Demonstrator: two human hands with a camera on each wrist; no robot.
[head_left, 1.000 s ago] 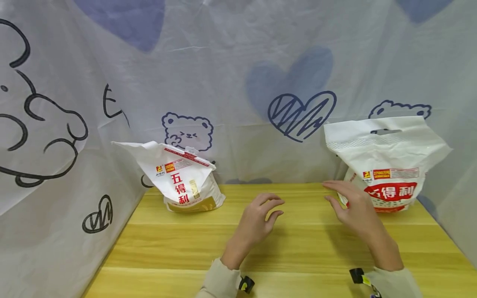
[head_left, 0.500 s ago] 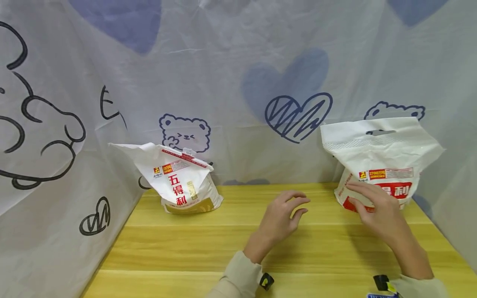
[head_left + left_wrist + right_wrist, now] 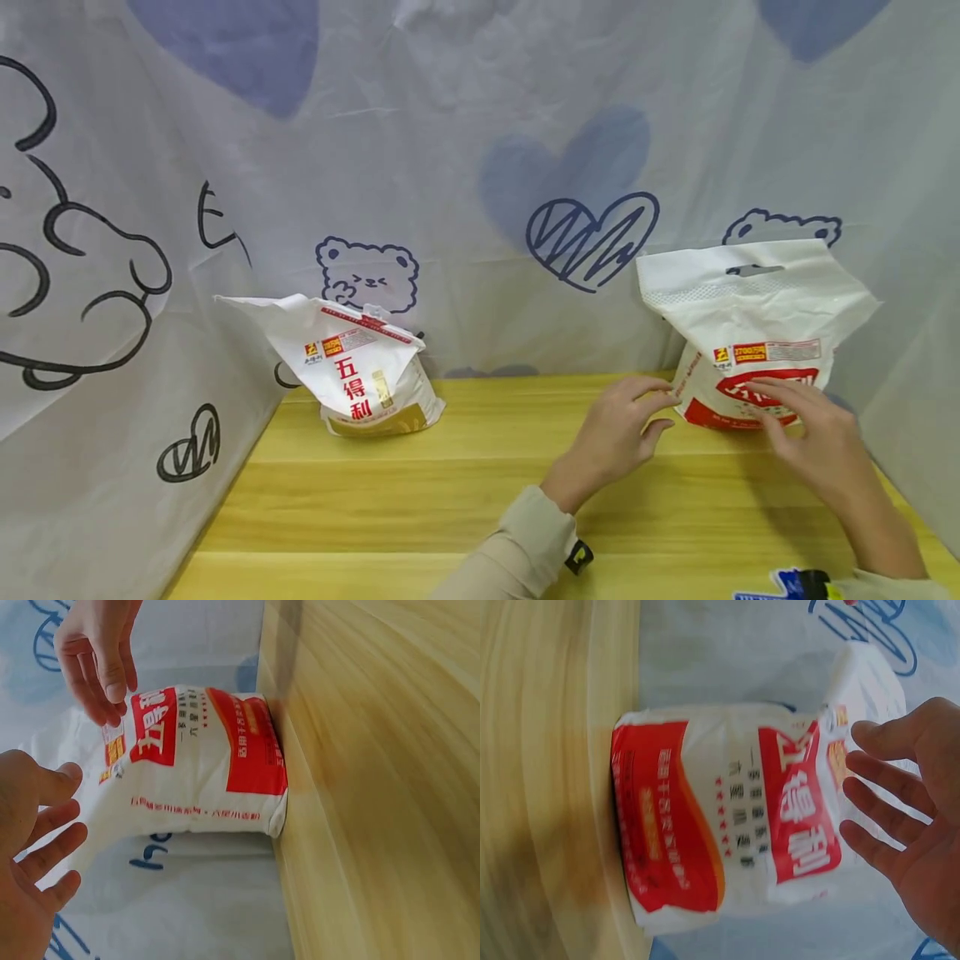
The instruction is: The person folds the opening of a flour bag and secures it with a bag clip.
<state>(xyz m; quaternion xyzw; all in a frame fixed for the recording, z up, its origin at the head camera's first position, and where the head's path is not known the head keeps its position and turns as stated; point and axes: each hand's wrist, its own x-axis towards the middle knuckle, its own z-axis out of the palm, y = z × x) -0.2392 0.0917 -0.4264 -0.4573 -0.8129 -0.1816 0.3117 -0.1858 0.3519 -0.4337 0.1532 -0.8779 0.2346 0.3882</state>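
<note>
A white flour bag (image 3: 742, 312) with red print and a die-cut handle slot stands upright at the right rear of the wooden table (image 3: 360, 508). My left hand (image 3: 618, 429) is at the bag's lower left side, fingers loosely bent and holding nothing. In front of the bag's red label hovers my right hand (image 3: 821, 446), fingers spread and slightly bent, with nothing in its grasp. The right wrist view shows the bag's front (image 3: 739, 817) beside that hand's fingertips (image 3: 851, 832). In the left wrist view, both hands stand apart on the near side of the bag (image 3: 202, 761).
A second white flour bag (image 3: 378, 375), with gold and red print and a folded top, stands at the left rear. Behind the table hangs a pale cloth (image 3: 465, 208) with heart and bear drawings, and more cloth (image 3: 97, 442) closes the left side.
Both hands have moved right, toward the red-printed flour bag. The left hand has come up to the bag's left side, and the right hand has crossed its front. Both bags stay in place.
</note>
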